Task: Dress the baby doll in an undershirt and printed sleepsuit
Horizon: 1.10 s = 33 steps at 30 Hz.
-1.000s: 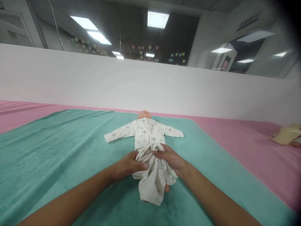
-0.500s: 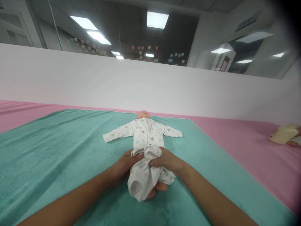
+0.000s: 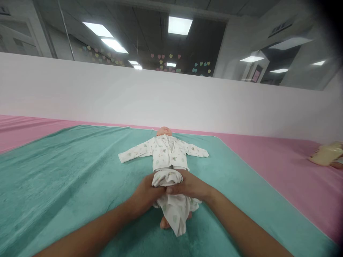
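Note:
A baby doll (image 3: 164, 131) lies on its back, head away from me, in a white printed jacket (image 3: 160, 153) with its sleeves spread to both sides. Over its lower body is a bunched pair of white printed baby pants (image 3: 174, 212). My left hand (image 3: 150, 189) is closed on the left side of the gathered cloth, and my right hand (image 3: 187, 185) grips the right side, thumbs close together in the middle. Part of the doll's foot (image 3: 164, 223) shows below the cloth. The doll's legs are mostly hidden by the pants and my hands.
The doll lies on a teal blanket (image 3: 88, 171) spread over a pink cover (image 3: 268, 153). A low white wall (image 3: 134, 96) with glass above stands behind. At the far right edge is a pale yellow object (image 3: 325, 153), partly out of view.
Both hands have drawn closer together, gathering the pants' cloth into a tighter roll. The loose end of the pants has swung right, uncovering more of a foot on the left.

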Motion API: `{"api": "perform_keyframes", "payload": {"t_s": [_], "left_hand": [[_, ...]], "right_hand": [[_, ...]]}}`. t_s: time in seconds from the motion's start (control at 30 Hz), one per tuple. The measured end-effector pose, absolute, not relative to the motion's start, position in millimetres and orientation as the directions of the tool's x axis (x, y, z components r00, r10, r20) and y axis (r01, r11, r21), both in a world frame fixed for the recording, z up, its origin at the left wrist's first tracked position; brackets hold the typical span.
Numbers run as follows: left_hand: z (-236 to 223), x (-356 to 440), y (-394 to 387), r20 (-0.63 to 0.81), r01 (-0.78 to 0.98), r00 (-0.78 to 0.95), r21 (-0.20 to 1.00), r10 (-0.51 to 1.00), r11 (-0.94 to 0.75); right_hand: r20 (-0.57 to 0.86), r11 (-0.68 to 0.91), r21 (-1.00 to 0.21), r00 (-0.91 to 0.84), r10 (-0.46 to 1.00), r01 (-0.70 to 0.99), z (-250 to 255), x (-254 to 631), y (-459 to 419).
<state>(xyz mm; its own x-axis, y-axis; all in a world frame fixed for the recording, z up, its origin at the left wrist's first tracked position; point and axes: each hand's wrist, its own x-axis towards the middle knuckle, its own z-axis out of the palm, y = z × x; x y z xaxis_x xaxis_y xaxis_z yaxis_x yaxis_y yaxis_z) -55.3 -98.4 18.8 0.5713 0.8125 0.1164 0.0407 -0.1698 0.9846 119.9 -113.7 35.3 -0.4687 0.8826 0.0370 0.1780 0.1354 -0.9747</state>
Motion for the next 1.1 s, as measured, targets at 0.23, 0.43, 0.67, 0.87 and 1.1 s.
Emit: {"api": "perform_keyframes", "payload": {"t_s": [0.23,0.43,0.67,0.87,1.1], "left_hand": [[19,-63,-86,-0.051,-0.186,0.637,0.958,0.769,0.217],[10,-64,-78,-0.079,-0.194,0.664,0.942,0.743,0.274],[15,-62,-78,0.081,-0.093,0.735,0.995,0.673,-0.018],[27,-61,-85,0.080,0.071,0.768,0.976,0.635,-0.208],[25,-61,-88,0.156,-0.008,0.609,0.982,0.777,-0.191]], "right_hand": [[0.000,0.187,-0.941,-0.551,0.834,0.284,39,123,-114],[0.081,0.167,-0.970,-0.416,0.906,0.174,26,122,-109],[0.051,0.028,-0.996,-0.265,0.963,-0.090,16,123,-104],[-0.001,-0.055,-0.988,-0.356,0.934,-0.143,20,126,-106],[-0.066,0.092,-0.958,-0.519,0.852,0.272,43,118,-116]]}}
